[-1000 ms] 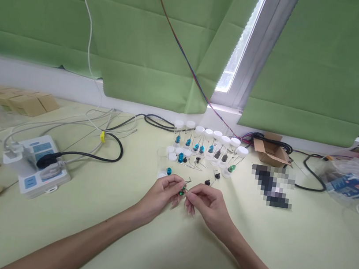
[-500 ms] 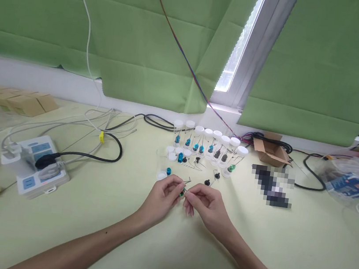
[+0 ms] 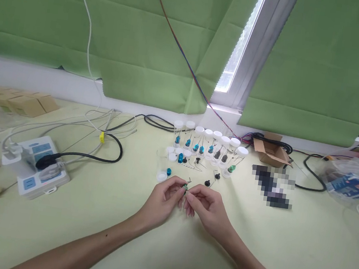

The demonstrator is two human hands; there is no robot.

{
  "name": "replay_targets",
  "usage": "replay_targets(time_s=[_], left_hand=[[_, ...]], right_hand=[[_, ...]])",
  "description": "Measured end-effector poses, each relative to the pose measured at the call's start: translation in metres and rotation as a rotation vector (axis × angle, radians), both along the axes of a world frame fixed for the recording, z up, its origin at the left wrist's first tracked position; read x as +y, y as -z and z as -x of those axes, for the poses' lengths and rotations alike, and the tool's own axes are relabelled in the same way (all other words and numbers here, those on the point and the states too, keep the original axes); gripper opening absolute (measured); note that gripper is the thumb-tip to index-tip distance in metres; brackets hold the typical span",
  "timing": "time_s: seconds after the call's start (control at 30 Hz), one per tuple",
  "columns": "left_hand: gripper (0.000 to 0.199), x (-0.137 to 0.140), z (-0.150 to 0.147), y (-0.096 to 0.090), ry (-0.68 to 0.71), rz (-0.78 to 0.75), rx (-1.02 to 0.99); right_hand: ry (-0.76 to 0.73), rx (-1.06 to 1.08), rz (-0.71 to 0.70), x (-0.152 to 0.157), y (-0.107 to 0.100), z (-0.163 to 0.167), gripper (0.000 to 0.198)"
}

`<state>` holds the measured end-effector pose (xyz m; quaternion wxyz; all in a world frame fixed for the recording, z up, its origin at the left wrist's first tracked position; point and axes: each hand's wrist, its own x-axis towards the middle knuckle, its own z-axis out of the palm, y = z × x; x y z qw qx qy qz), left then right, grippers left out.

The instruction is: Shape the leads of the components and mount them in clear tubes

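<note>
My left hand (image 3: 164, 200) is closed in a pinch on a small shiny green metal part (image 3: 185, 187). Against its lower side are the closed fingertips of my right hand (image 3: 207, 205), pinching what looks like a thin metal rod (image 3: 184, 204), partly hidden by the fingers. A short bent metal piece (image 3: 189, 180) shows just above the green part. Beyond my hands lie a blue metal part (image 3: 169, 172), an open clear tube (image 3: 161, 176), and black disc-shaped pieces (image 3: 207, 183) with bent rods.
Several white-capped clear tubes (image 3: 207, 143) with blue, black and green parts stand in a row behind. A power strip (image 3: 41, 168) with plugs and cables is on the left. An open cardboard box (image 3: 270, 154) and a plastic bag with a blue packet (image 3: 353, 184) are on the right.
The green part has turned and risen slightly between my fingers, showing more of itself. The thin rod now points downward below my fingertips. My arms have barely moved.
</note>
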<state>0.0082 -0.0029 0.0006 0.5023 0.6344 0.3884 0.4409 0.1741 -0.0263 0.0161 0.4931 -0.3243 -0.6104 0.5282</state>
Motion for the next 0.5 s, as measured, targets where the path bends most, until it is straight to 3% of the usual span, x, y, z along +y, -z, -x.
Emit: replay_targets(time_s=[0.5], left_hand=[[0.017, -0.0025, -0.0007, -0.0015, 0.038, 0.021, -0.063]], right_hand=[[0.020, -0.036, -0.088, -0.0047, 0.0023, 0.0002, 0.016]])
